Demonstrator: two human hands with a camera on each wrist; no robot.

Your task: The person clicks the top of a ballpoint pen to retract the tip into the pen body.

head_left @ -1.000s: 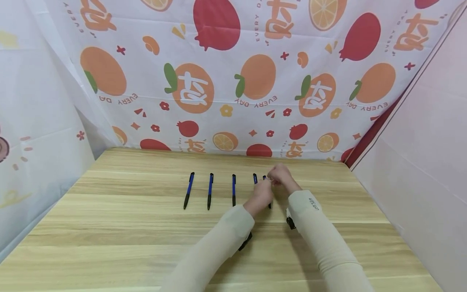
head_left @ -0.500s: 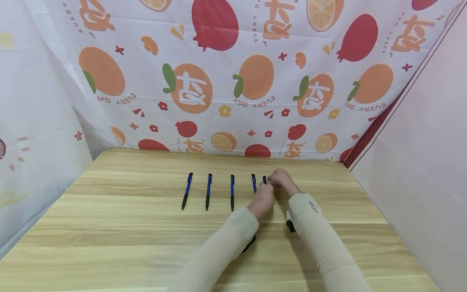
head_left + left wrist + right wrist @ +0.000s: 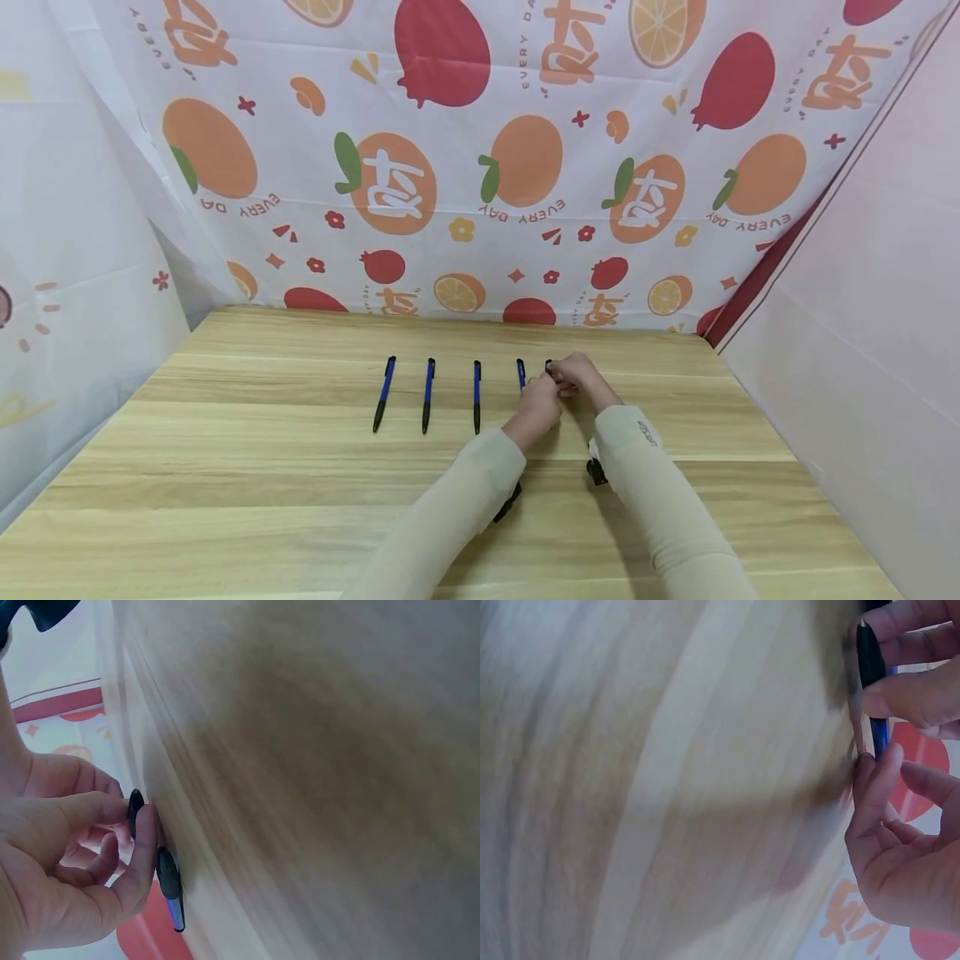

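My left hand [image 3: 537, 410] and right hand [image 3: 579, 374] meet over a blue pen with a black grip [image 3: 869, 660] at the right end of a row. In the right wrist view, the left thumb and fingers pinch the black grip, near the tip. The right fingertips pinch the pen's blue barrel [image 3: 880, 735] further up. From the head view, only the pen's black top [image 3: 549, 363] shows past the hands. Just to the left lies a matching pen [image 3: 521, 372], its lower part hidden by my left hand.
Three more blue-and-black pens stretch leftward in the row: a slanted pen [image 3: 384, 394], an upright-lying pen [image 3: 428, 396] and another pen [image 3: 477, 397]. They lie on a wooden table [image 3: 247, 467], with a fruit-print curtain [image 3: 457, 150] behind and a white side wall [image 3: 862, 275].
The held pen's top has shifted slightly right between my fingers. My left hand dipped toward me, then came back a little. The other pens stayed put.
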